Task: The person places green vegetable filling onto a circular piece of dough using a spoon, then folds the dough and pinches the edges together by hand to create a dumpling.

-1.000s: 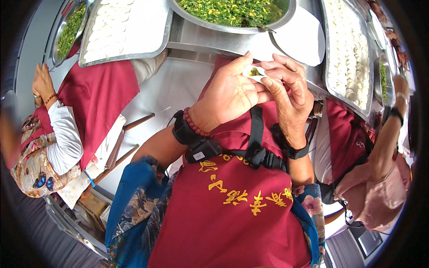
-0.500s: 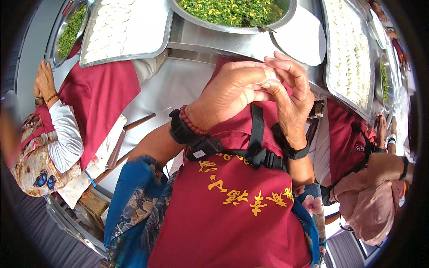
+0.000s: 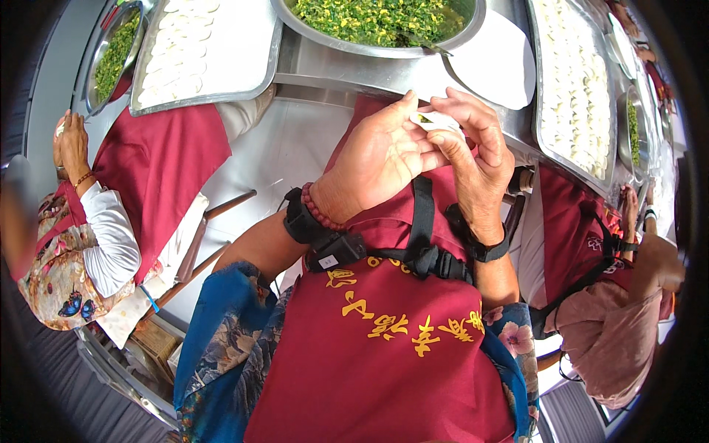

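Note:
A small white dumpling (image 3: 442, 122) is between my hands, with a bit of green filling showing at its left end. My right hand (image 3: 480, 151) pinches it between thumb and fingers. My left hand (image 3: 380, 159) is turned palm up, its thumb raised and apart from its fingers. Those left fingers reach toward the dumpling's underside; whether they bear it is hard to make out. Beyond my hands stands a large metal bowl (image 3: 473, 29) of chopped green and yellow filling (image 3: 377, 21), with a utensil handle (image 3: 436, 49) at its rim.
A tray (image 3: 244, 92) with rows of white dumplings is at the far left, another tray (image 3: 543, 125) at the right. A white round board (image 3: 506, 66) lies beside the bowl. Co-workers in red aprons sit at my left (image 3: 166, 177) and right (image 3: 565, 244).
My left thumb has lifted off the dumpling and the left hand has opened, baring its palm. The dumpling now shows more, held in my right hand. The left co-worker's hands have shifted slightly.

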`<state>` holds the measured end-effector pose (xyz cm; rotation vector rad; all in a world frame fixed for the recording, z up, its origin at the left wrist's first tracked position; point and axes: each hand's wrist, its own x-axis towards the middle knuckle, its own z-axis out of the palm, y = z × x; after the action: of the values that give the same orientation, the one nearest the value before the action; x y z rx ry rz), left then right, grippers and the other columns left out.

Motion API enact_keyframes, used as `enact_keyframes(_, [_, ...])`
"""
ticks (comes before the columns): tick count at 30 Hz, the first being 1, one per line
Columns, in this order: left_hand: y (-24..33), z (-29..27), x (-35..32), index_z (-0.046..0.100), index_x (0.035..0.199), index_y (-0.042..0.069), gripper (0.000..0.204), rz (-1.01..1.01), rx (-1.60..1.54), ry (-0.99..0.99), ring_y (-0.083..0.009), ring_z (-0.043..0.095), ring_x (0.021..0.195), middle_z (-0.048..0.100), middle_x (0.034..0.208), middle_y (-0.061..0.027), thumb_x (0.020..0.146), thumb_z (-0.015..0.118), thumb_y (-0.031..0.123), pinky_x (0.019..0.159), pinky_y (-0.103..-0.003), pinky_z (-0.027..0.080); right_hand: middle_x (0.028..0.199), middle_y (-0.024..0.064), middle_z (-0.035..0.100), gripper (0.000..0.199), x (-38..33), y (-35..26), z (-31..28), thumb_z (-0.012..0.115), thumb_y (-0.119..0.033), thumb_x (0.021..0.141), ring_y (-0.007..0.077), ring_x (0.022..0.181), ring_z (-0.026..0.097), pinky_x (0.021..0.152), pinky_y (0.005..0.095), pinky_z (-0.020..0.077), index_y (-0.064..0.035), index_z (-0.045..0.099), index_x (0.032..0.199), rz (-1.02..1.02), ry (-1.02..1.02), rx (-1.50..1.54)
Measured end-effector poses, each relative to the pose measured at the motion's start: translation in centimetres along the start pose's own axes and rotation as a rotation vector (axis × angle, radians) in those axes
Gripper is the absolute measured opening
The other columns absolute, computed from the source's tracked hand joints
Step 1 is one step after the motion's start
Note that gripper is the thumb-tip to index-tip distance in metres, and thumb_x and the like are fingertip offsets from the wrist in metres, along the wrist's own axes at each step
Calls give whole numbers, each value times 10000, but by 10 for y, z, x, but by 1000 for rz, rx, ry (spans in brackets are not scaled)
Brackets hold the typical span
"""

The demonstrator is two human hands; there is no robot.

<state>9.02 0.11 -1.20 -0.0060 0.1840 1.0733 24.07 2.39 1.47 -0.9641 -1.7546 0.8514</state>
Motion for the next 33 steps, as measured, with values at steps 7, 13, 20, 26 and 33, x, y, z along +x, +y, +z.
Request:
enact_keyframes(7, [-3, 11, -1, 511, 1221, -28, 346, 64, 101, 102, -214, 575, 1128, 585, 1161, -129, 1025, 476, 255, 1017, -438, 451, 1100, 133, 689, 171, 1, 6, -4, 723, 34, 800, 281, 1171, 589, 933, 347, 503, -18, 666, 952, -108, -76, -95])
enact_keyframes(13, [8, 10, -3, 527, 1223, -25, 335, 16, 499, -52, -187, 576, 1104, 586, 1159, -99, 1016, 503, 238, 999, -409, 456, 1254, 155, 599, 247, -3, -11, 7, 697, 75, 804, 249, 1174, 594, 974, 347, 509, 2, 640, 1032, 196, 31, 272])
enact_keyframes(20, [5, 8, 2, 478, 1268, -21, 419, -10, 170, -10, -190, 567, 1111, 556, 1206, -109, 1039, 442, 328, 1037, -423, 435, 1138, 140, 680, 170, 0, 5, -4, 688, 62, 820, 270, 1198, 579, 1023, 393, 447, -16, 680, 971, -46, -115, 16])
enact_keyframes(26, [-4, 11, 1, 471, 1284, -5, 412, 41, 68, 38, -181, 562, 1114, 550, 1224, -107, 1036, 459, 324, 1063, -431, 417, 1114, 143, 704, 115, -2, 1, 1, 692, 31, 829, 276, 1232, 548, 1041, 383, 407, -29, 704, 927, 185, 70, 262])
enact_keyframes(33, [-3, 10, 0, 565, 1187, -17, 322, 104, 157, -22, -179, 580, 1098, 611, 1132, -92, 1025, 498, 253, 1020, -404, 445, 1174, 151, 671, 198, -1, 5, -5, 673, 66, 827, 259, 1247, 541, 1016, 355, 449, -12, 672, 1009, 53, -60, 113])
